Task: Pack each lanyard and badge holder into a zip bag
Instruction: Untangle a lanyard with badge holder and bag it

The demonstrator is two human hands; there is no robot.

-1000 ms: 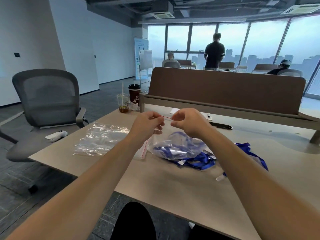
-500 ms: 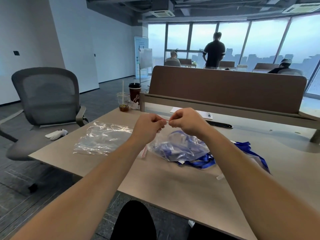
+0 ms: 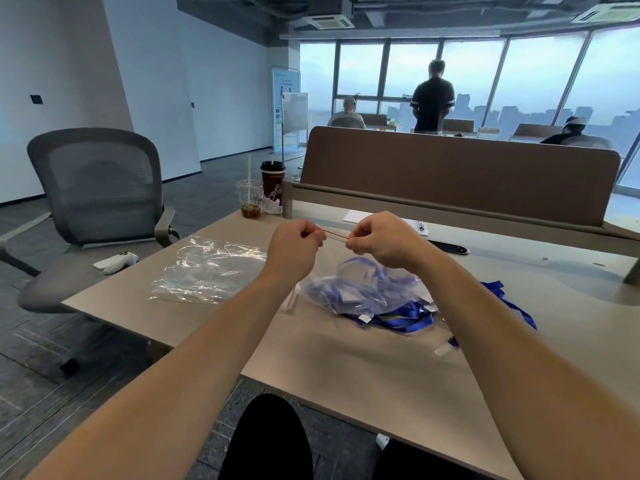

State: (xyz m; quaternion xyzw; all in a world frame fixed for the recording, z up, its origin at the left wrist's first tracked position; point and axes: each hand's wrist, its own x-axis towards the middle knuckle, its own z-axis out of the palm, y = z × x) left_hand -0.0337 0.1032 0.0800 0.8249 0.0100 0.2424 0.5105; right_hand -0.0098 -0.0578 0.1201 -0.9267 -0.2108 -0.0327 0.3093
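Sealing appears underway: fingers of your left hand [image 3: 294, 249] and right hand [image 3: 381, 239] pinch the red strip [image 3: 335, 234] of a filled zip bag [image 3: 360, 289]. Left to pack — loose lanyards [image 3: 408, 318], with empty bags [image 3: 207, 268] on the desk [image 3: 346, 368].

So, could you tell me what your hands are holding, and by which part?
The left hand and right hand pinch the zip bag by its red seal strip along the top edge.

Grey office chair [image 3: 100, 188] left of desk [image 3: 363, 368], white controller [image 3: 116, 262] on its seat. Iced drink cup [image 3: 250, 199] beside coffee cup [image 3: 273, 181] at far desk corner
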